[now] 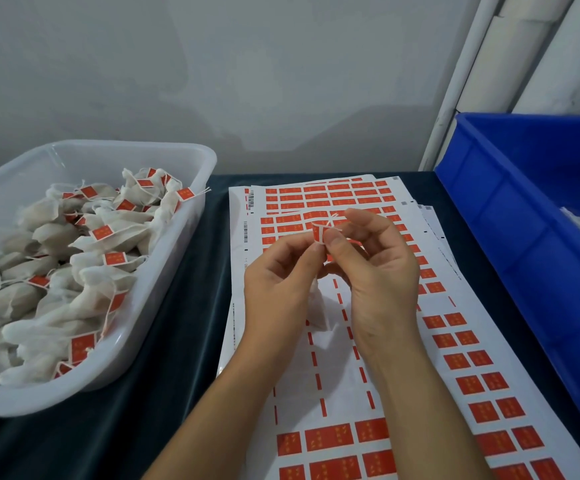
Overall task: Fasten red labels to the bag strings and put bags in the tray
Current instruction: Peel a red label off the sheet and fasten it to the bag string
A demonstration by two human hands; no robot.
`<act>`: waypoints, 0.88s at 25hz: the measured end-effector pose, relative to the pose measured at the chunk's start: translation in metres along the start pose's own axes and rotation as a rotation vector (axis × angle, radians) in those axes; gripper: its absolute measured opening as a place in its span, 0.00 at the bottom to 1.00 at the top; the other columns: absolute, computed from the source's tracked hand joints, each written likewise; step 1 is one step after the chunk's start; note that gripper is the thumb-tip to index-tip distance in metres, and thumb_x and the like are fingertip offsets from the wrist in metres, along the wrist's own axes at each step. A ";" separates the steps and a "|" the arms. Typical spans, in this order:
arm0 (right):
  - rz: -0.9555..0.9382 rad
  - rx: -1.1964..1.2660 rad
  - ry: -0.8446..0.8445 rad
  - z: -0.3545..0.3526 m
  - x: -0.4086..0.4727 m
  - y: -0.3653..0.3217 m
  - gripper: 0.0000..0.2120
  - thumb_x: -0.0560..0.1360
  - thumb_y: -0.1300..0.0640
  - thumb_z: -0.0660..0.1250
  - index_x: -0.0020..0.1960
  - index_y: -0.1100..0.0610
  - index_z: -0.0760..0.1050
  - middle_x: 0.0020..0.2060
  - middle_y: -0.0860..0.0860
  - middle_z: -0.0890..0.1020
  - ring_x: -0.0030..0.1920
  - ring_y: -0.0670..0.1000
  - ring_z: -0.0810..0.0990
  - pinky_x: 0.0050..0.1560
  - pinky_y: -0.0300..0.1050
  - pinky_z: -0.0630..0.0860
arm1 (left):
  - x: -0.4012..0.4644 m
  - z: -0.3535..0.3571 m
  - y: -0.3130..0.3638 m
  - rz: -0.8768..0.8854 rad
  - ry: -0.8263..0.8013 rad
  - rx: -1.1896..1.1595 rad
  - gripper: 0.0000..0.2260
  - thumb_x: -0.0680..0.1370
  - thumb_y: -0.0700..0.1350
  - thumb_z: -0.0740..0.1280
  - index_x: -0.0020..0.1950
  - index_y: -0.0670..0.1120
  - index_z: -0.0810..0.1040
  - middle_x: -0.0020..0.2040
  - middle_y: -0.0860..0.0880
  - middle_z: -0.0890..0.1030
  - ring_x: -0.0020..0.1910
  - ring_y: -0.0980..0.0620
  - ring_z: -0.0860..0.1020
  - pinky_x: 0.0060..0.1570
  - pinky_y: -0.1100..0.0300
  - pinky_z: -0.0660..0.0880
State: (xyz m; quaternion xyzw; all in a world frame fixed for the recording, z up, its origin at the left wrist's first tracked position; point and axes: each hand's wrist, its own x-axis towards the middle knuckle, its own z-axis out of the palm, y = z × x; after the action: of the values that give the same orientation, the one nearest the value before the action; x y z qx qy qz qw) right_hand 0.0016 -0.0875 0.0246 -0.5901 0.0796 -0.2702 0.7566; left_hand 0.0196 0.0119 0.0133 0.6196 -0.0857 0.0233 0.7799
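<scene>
We see two hands held up over the sticker sheets (368,375), and we will tell where things are from those sheets. The left hand (274,289) and the right hand (378,271) meet just above the middle of the sheets. Together they pinch one small red label (318,232). The left thumb and first finger are clamped on its left side. The right thumb and first finger are clamped on its right side. A thin white string (333,221) runs across the label, and its ends poke out at the top. The label looks folded around the string.

A small white bag (318,311) hangs down between the two hands, right over the sheets. The hands hide most of it.

The sheets are white with rows of red labels on them. Some spots have only thin red strips. A few sheets lie stacked, one on top of another, on the dark tabletop (184,306).

To the left of the sheets sits a white tray (164,296). It holds a big pile of bags (56,271), and many of them have red labels on their strings.

To the right of the sheets stands a blue bin (523,237). Behind the sheets is a grey wall (247,81).
</scene>
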 end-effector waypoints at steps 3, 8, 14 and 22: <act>-0.054 -0.077 0.026 0.001 0.000 0.001 0.12 0.73 0.55 0.78 0.54 0.47 0.82 0.46 0.43 0.86 0.49 0.47 0.87 0.41 0.40 0.84 | 0.000 0.000 0.000 -0.044 -0.005 -0.066 0.03 0.80 0.46 0.73 0.51 0.50 0.87 0.50 0.51 0.87 0.52 0.48 0.86 0.53 0.55 0.84; -0.127 -0.216 0.029 0.002 -0.001 0.003 0.08 0.76 0.55 0.76 0.52 0.45 0.81 0.46 0.40 0.85 0.50 0.46 0.86 0.43 0.39 0.84 | 0.000 0.001 0.001 -0.042 0.060 0.011 0.12 0.76 0.56 0.70 0.48 0.49 0.86 0.44 0.51 0.87 0.45 0.51 0.86 0.44 0.64 0.82; 0.018 -0.183 -0.026 -0.003 0.002 0.000 0.05 0.80 0.50 0.69 0.49 0.44 0.83 0.46 0.40 0.86 0.51 0.44 0.86 0.42 0.37 0.83 | 0.003 -0.001 -0.001 -0.031 0.056 0.111 0.06 0.82 0.47 0.69 0.49 0.50 0.85 0.42 0.53 0.86 0.41 0.53 0.85 0.44 0.64 0.82; 0.128 -0.179 -0.122 -0.009 0.003 -0.005 0.07 0.80 0.52 0.70 0.46 0.51 0.85 0.43 0.46 0.87 0.49 0.47 0.86 0.46 0.42 0.84 | 0.000 -0.003 0.002 0.031 -0.034 0.119 0.06 0.83 0.44 0.70 0.49 0.45 0.85 0.43 0.50 0.86 0.40 0.52 0.82 0.44 0.61 0.81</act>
State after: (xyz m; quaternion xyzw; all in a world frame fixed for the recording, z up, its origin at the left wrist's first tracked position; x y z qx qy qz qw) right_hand -0.0013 -0.0976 0.0269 -0.6642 0.0948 -0.1768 0.7201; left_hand 0.0200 0.0152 0.0141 0.6636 -0.1069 0.0298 0.7398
